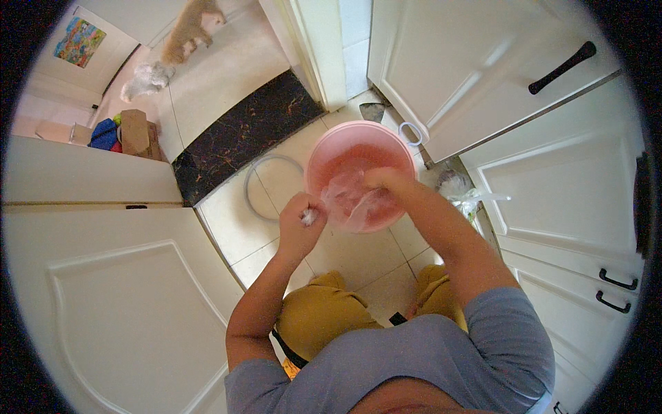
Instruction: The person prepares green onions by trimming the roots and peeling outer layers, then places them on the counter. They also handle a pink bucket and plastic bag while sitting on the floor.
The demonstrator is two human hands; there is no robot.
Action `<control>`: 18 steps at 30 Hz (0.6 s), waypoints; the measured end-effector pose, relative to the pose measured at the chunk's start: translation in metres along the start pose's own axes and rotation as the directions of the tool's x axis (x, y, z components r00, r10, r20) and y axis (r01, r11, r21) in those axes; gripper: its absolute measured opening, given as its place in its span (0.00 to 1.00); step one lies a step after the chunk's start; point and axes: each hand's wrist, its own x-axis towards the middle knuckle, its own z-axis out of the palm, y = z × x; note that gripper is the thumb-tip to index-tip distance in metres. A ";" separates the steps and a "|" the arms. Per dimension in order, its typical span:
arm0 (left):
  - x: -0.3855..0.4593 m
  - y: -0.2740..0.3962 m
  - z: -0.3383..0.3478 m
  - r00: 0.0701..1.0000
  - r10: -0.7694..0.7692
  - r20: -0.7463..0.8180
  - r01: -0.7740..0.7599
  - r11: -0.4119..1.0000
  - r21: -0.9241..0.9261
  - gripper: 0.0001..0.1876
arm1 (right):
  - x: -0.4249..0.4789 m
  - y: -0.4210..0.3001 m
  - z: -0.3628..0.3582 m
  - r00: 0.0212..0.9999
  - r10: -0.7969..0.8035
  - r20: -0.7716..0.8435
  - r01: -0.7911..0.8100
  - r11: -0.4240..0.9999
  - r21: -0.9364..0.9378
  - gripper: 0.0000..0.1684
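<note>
A pink plastic bucket stands on the tiled floor in front of me. Over its opening hangs a translucent plastic bag. My left hand is closed on a bunched part of the bag, just left of the bucket's rim; a whitish wad shows in the fist. Over the inside of the bucket, my right hand is at the other side of the bag, blurred; its fingers are partly hidden, so its hold cannot be made out.
A grey ring lies on the floor left of the bucket, a pale ring at its right. White cabinets line the right side, with bagged items beside them. Beyond the dark stone threshold are two dogs and a cardboard box.
</note>
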 end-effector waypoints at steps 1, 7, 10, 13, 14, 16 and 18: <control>0.002 -0.004 0.002 0.999 0.028 -0.022 -0.026 0.998 0.062 0.07 | -0.007 -0.012 -0.011 0.995 -0.006 -0.103 -0.024 0.957 -0.288 0.24; 0.013 -0.025 0.008 0.997 0.033 -0.072 -0.017 0.976 0.217 0.07 | -0.067 -0.032 -0.099 0.898 -0.315 -0.309 0.357 0.930 0.089 0.13; 0.015 -0.026 0.011 0.998 -0.045 -0.044 0.053 0.976 0.210 0.06 | -0.066 0.007 -0.140 0.942 -0.098 -0.322 0.196 0.938 0.287 0.13; 0.013 -0.026 0.014 0.997 -0.073 -0.036 0.079 0.963 0.257 0.06 | -0.067 0.017 -0.144 0.889 -0.260 -0.378 0.344 0.923 0.174 0.13; 0.013 -0.028 0.015 0.996 -0.070 -0.046 0.080 0.963 0.256 0.06 | -0.065 0.015 -0.139 0.824 -0.427 -0.371 0.486 0.871 0.077 0.14; 0.014 -0.028 0.015 0.996 -0.071 -0.062 0.085 0.962 0.261 0.07 | -0.059 0.008 -0.136 0.756 -0.587 -0.291 0.583 0.805 -0.110 0.15; 0.015 -0.023 0.010 0.992 -0.036 -0.121 0.070 0.955 0.290 0.07 | -0.048 -0.004 -0.143 0.795 -0.579 -0.181 0.514 0.801 -0.307 0.17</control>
